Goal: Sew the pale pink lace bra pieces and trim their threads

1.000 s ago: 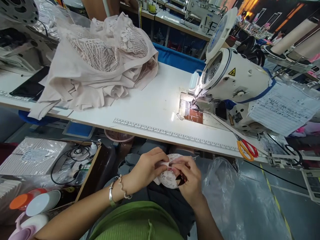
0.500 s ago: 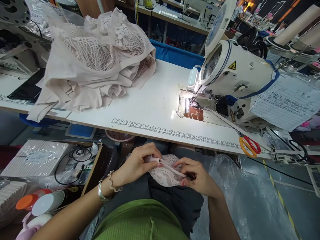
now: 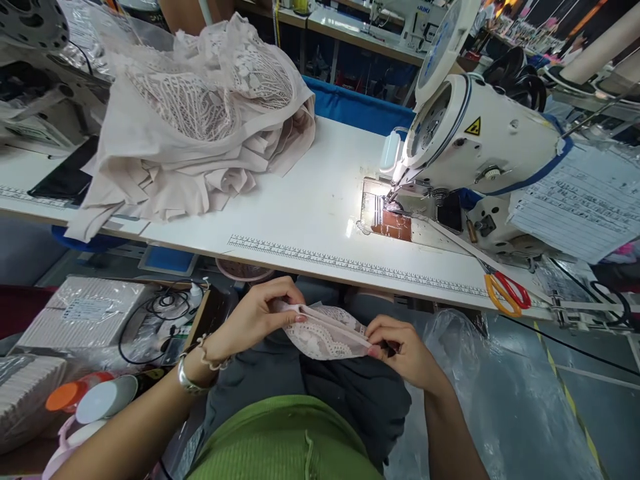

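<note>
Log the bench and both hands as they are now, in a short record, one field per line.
left hand: pinches one end of the lace piece
right hand: pinches its other end
lace piece: held between both hands, above the lap
sewing machine: on the table, work area lit
fabric pile: beige, with lace, left of the machine
scissors: orange and red handles, near the table's front edge

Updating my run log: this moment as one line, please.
left hand: pinches one end of lace piece | right hand: pinches other end | lace piece: over lap | garment pile: on table | scissors: on table near sewing machine
</note>
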`<state>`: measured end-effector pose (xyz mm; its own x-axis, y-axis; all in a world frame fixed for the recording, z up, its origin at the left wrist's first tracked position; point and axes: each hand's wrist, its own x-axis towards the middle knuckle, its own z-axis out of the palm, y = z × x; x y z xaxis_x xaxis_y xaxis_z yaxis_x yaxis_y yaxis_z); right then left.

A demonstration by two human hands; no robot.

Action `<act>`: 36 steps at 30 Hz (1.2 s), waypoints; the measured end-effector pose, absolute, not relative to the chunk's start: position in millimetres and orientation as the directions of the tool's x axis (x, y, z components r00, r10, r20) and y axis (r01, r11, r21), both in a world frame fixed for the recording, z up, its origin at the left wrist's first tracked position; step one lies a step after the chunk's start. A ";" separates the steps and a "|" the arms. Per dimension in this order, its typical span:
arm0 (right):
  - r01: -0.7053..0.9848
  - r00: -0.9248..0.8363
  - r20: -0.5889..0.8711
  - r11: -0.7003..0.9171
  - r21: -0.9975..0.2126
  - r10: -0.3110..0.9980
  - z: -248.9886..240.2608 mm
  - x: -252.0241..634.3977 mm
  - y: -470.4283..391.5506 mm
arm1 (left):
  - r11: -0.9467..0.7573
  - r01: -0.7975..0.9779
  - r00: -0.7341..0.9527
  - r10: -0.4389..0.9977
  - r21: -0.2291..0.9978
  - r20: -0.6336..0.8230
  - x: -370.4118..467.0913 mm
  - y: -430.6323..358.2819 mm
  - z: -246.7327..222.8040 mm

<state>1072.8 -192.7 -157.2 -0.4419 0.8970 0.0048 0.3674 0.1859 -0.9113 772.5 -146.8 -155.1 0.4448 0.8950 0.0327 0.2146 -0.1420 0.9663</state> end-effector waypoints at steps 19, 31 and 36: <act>0.571 -0.002 0.291 0.240 -0.785 0.957 -175.3 1054.9 -195.6 | -0.328 0.216 0.155 0.941 0.920 0.299 781.9 -160.3 -181.1; 0.307 -0.390 0.035 0.166 -0.937 0.920 -129.0 1054.1 -181.3 | -0.186 0.258 0.603 0.798 0.948 -0.008 775.9 -154.2 -164.5; 0.400 -0.448 0.066 0.266 -0.877 0.891 -134.1 1019.8 -183.6 | -0.272 0.117 0.728 0.678 0.955 0.103 808.1 -165.1 -159.1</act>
